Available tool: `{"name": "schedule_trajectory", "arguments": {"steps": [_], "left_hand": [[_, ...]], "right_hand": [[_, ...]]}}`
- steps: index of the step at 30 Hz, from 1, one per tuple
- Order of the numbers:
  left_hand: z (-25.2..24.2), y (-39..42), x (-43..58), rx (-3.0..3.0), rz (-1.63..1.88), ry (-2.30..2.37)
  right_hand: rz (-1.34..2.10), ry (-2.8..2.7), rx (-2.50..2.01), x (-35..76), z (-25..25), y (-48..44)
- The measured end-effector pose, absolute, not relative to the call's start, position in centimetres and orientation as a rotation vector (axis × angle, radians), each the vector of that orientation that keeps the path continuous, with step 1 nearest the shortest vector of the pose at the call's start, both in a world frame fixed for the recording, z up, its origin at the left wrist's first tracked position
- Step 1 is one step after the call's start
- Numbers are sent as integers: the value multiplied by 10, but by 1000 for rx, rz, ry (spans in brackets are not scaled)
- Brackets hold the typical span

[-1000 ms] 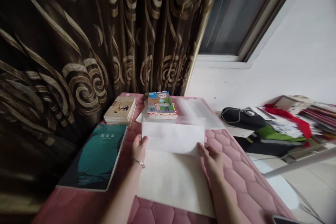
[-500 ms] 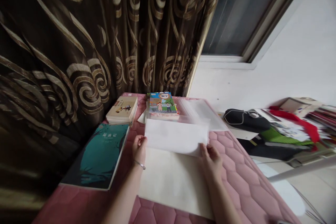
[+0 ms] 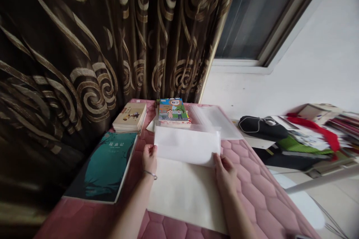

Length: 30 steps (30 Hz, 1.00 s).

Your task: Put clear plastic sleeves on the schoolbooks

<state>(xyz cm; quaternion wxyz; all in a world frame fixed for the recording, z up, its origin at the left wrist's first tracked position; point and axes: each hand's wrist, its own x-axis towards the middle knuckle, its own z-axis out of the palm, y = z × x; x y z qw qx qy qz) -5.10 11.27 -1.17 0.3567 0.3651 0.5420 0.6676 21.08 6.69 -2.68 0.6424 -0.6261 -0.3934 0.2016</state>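
Observation:
A translucent white sheet [image 3: 187, 145] is stretched between my two hands, tilted up with its far edge raised. My left hand [image 3: 150, 157], a metal bangle at its wrist, pinches the sheet's near left corner. At the near right corner, my right hand [image 3: 224, 168] grips it between thumb and fingers. Below lies a plain cream-coloured flat rectangle [image 3: 185, 194], its far part hidden by the sheet; whether it is a book or paper I cannot tell. Behind the sheet sits a small pile of books topped by a colourful textbook [image 3: 173, 111].
A large teal book [image 3: 112, 164] lies to the left, with a stack of beige books [image 3: 130, 116] behind it. Clear plastic sheets [image 3: 224, 121] rest at the back right of the pink quilted table cover [image 3: 260, 194]. Right of the table are a black case [image 3: 262, 127] and piled papers.
The sheet's raised far right corner has shifted slightly left. Both hands keep their grip in nearly the same place.

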Motion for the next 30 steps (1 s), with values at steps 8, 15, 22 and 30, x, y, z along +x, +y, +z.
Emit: {"name": "schedule_trajectory", "arguments": {"steps": [8,15,22,30], "left_hand": [[-8,107,-51,1004,1745,1381],[-13,112,-50,1030,1750,1405],[-17,111,-49,1011,1765,1417],[-8,105,-51,982,1754,1304]], "right_hand": [[431,-913,-1469,207,-22,68],[712,-920,-1393,210,3,59],[904,-968,-1318,225,-3,55],[768,-949,-1525,216,-9,50]]}}
